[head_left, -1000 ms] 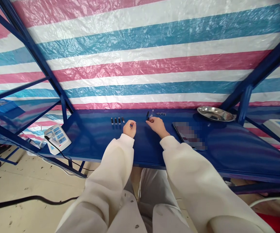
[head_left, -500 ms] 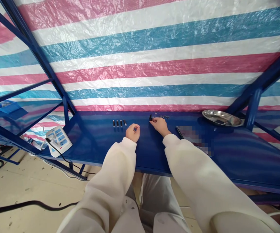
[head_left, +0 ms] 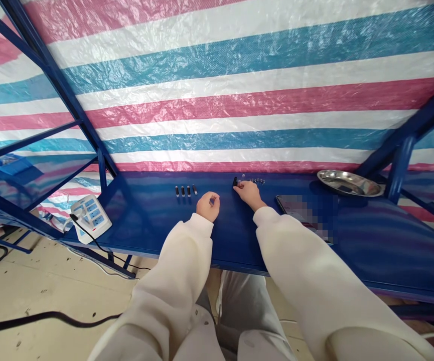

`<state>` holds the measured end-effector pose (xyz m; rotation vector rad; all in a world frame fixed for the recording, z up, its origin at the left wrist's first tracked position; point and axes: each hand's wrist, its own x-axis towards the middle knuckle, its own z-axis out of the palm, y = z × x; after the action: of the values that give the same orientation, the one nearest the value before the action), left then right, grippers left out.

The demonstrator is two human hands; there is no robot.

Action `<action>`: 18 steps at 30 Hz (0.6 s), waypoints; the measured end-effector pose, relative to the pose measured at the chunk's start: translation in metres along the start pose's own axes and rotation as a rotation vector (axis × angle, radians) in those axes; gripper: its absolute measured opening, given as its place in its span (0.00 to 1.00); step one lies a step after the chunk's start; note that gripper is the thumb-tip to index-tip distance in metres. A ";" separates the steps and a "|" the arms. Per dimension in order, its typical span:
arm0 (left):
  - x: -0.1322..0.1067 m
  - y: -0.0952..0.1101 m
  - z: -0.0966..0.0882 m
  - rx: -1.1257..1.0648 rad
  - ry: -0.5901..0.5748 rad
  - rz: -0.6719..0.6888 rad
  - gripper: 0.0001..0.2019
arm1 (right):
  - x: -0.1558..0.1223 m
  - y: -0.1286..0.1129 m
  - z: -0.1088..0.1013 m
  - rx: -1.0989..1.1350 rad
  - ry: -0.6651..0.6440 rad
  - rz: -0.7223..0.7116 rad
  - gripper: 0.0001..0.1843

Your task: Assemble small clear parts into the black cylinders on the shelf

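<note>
My right hand (head_left: 250, 194) reaches to the back of the blue table, its fingers pinched at a small black part (head_left: 235, 181). Its exact kind is too small to make out. Just beyond those fingers lies a tiny pale piece (head_left: 243, 176), and a row of small shiny metal parts (head_left: 258, 181) is to its right. My left hand (head_left: 208, 205) hovers over the table with thumb and fingers curled together; whatever they may hold is hidden. Left of it stand several small black cylinders (head_left: 182, 191) with light ends, one of them tilted.
An oval metal tray (head_left: 348, 183) sits at the back right. A dark flat device (head_left: 295, 208), partly blurred, lies near my right forearm. At the left edge of the table (head_left: 137, 225) is a white power strip (head_left: 91, 218) with a black cable. Blue frame posts (head_left: 399, 165) flank the table.
My view has shifted slightly. Both hands keep nearly the same place and pose, with the black part still at my right fingertips.
</note>
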<state>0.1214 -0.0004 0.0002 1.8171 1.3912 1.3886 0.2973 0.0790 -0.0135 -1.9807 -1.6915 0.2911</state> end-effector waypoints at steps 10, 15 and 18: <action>0.000 0.003 0.000 0.005 0.003 -0.020 0.04 | 0.004 0.009 -0.010 -0.003 -0.063 0.084 0.10; 0.000 0.004 -0.002 0.023 0.039 -0.053 0.03 | -0.001 0.007 -0.010 0.034 -0.017 0.125 0.11; 0.001 0.003 -0.003 0.058 0.091 -0.105 0.03 | 0.000 0.006 -0.009 0.050 -0.003 0.151 0.11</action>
<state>0.1202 -0.0009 0.0046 1.7086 1.5649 1.4066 0.3065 0.0760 -0.0092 -2.0754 -1.5234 0.3863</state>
